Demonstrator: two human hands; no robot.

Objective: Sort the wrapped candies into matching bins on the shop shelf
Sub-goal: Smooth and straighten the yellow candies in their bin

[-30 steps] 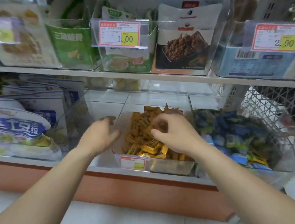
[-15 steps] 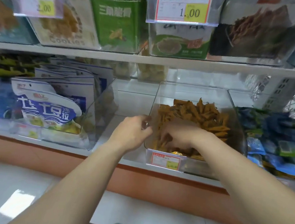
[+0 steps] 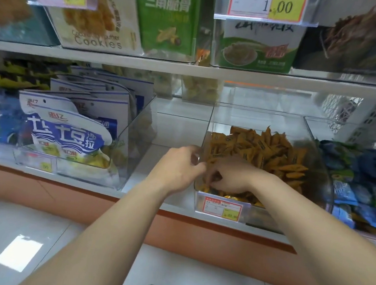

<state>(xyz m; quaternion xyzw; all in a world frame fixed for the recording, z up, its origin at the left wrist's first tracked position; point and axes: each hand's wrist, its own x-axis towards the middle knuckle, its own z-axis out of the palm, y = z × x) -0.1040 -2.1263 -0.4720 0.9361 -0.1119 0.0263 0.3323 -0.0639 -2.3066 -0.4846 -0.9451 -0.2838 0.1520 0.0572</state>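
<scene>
Shop shelf (image 3: 179, 128), lower tier: I see a clear bin (image 3: 252, 118) mid-shelf w/ orange candies (image 3: 272, 149) heaped toward its back and a price tag (image 3: 222, 208) on its front. R hand (image 3: 232, 173) is inside the bin's front end, fingers curled down into the candies; can't tell if it's got one. L hand (image 3: 176, 166) sits at the bin's front-left corner, fingers curled against the wall, grip unclear. Blue/green candies (image 3: 362, 166) lie to the right, snack bags (image 3: 69, 132) to the left.

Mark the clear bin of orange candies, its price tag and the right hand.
clear candy bin (image 3: 257, 120), head view, bare back wall.
price tag (image 3: 222, 208), head view, middle of the label.
right hand (image 3: 232, 175), head view, back of the hand.
</scene>
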